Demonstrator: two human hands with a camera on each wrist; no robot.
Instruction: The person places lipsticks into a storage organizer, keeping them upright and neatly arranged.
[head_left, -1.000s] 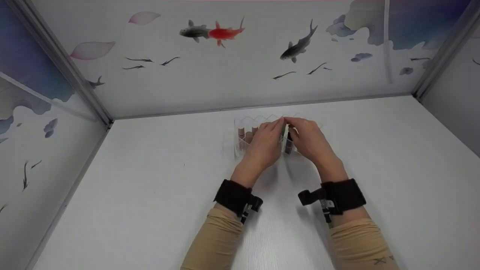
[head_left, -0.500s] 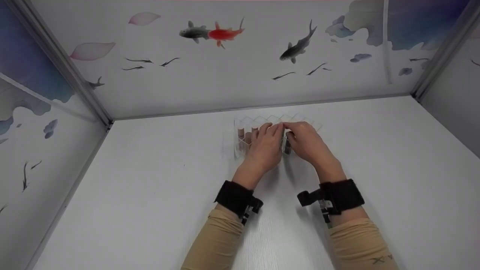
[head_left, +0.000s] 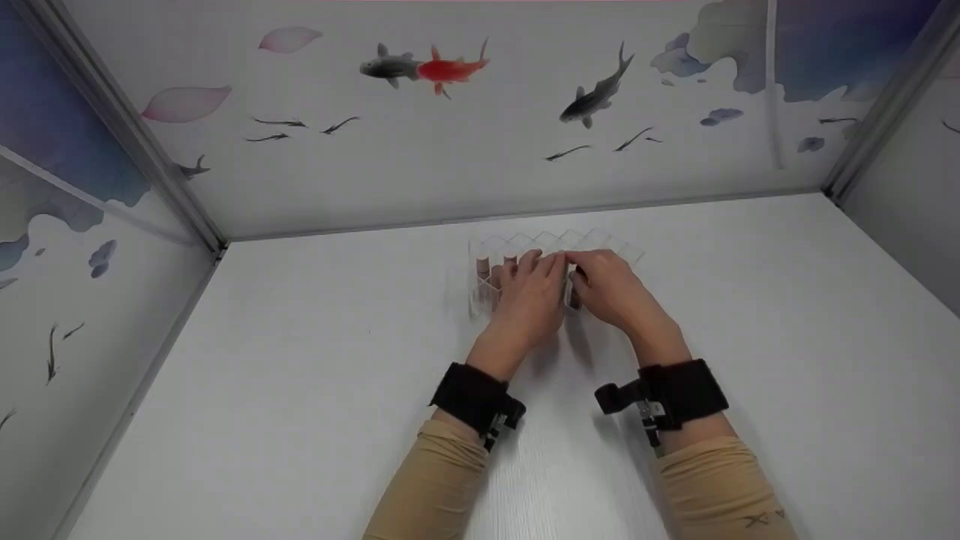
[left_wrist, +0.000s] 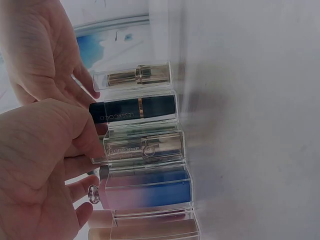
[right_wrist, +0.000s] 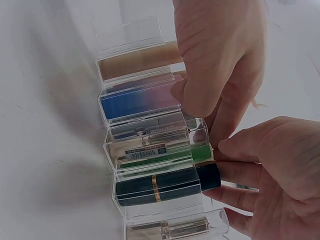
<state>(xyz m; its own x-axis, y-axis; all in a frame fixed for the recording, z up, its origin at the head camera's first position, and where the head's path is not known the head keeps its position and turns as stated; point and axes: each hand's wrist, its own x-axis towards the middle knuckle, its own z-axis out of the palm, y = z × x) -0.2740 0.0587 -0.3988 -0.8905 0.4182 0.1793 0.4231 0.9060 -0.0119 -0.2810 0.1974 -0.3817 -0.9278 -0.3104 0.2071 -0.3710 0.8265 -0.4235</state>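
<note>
A clear zigzag-fronted lipstick organizer point(head_left: 476, 296) stands on the white table with several lipsticks upright in its slots. My left hand point(head_left: 529, 296) and right hand point(head_left: 611, 289) meet above its middle, fingertips together. Between them they pinch the upper end of a green lipstick point(right_wrist: 202, 153) that carries a barcode label. Its lower part is inside a slot. Beside it stand a black lipstick point(left_wrist: 160, 106) with a gold band and a pink-to-blue lipstick point(left_wrist: 170, 192). My right fingers reach behind the black one, my left fingers behind the pink-to-blue one.
At the outer slots are a gold-and-clear lipstick point(left_wrist: 155, 75) and a beige lipstick point(right_wrist: 132, 65). A decorated panel point(head_left: 510, 165) with painted fish rises behind the white table point(head_left: 337, 390). Another panel point(head_left: 75, 360) closes the left side.
Both hands have come down and slightly nearer, fingertips still together, and the green lipstick between them has sunk lower. My right thumb now covers more of the black lipstick.
</note>
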